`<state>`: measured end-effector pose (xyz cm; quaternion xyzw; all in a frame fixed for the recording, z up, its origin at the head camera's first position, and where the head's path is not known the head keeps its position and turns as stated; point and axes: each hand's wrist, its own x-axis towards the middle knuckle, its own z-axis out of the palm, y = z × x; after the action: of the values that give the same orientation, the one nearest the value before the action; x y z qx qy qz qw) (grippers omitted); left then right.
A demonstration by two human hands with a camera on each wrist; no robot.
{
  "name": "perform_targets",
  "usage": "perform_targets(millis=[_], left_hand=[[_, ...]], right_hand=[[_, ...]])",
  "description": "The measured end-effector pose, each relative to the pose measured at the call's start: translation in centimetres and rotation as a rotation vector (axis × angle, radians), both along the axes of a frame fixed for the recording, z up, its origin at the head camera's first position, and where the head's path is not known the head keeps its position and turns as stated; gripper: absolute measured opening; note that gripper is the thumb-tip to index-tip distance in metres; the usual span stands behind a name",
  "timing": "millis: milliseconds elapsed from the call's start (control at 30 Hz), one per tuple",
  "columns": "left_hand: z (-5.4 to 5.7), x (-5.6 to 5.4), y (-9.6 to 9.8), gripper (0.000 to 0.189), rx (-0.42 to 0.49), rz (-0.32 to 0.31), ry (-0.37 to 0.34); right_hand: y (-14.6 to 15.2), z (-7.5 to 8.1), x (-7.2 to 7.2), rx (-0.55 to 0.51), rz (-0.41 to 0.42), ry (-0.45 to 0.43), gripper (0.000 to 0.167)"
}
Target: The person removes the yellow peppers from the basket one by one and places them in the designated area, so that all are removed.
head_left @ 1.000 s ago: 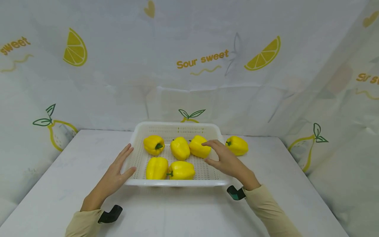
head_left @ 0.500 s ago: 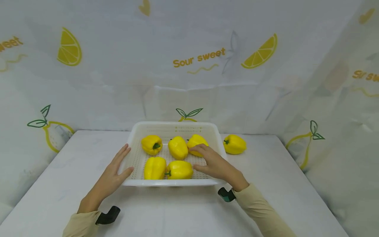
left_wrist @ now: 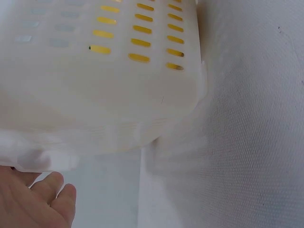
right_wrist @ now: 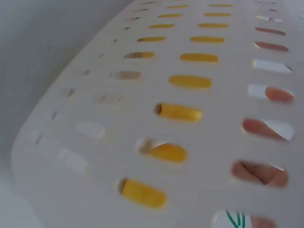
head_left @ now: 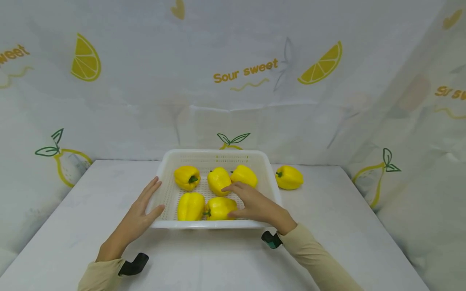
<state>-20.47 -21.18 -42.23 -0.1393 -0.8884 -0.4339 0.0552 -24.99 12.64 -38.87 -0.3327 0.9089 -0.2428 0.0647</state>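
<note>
A white plastic basket (head_left: 218, 224) with slotted walls holds several yellow bell peppers (head_left: 191, 206). My left hand (head_left: 136, 218) lies along the basket's left rim, fingers straight and thumb over the front left corner; in the left wrist view its fingertips (left_wrist: 66, 202) show below the rim. Over the basket's right half, my right hand (head_left: 255, 204) spreads thumb and fingers apart. Its thumb overlaps the right end of the front right pepper (head_left: 220, 208), and its fingertips overlap the middle back pepper (head_left: 218, 180). Through the slots in the right wrist view, parts of this hand (right_wrist: 278, 95) show.
One more yellow bell pepper (head_left: 289, 178) lies on the white table (head_left: 327, 210), just right of the basket. Close behind the table hangs a white curtain (head_left: 145, 113) printed with lemons. A black wrist device (head_left: 134, 264) sits at the left cuff.
My right hand has moved left and slightly nearer, from the back right pepper to over the front right one. My left hand stays at the rim. The view has shifted slightly.
</note>
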Motion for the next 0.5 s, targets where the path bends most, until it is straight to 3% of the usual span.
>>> perform_targets(millis=[500], left_hand=[[0.11,0.1,0.09,0.07,0.006,-0.001,-0.004]], right_hand=[[-0.94,-0.29,-0.32,0.025,0.046,0.0,0.067]])
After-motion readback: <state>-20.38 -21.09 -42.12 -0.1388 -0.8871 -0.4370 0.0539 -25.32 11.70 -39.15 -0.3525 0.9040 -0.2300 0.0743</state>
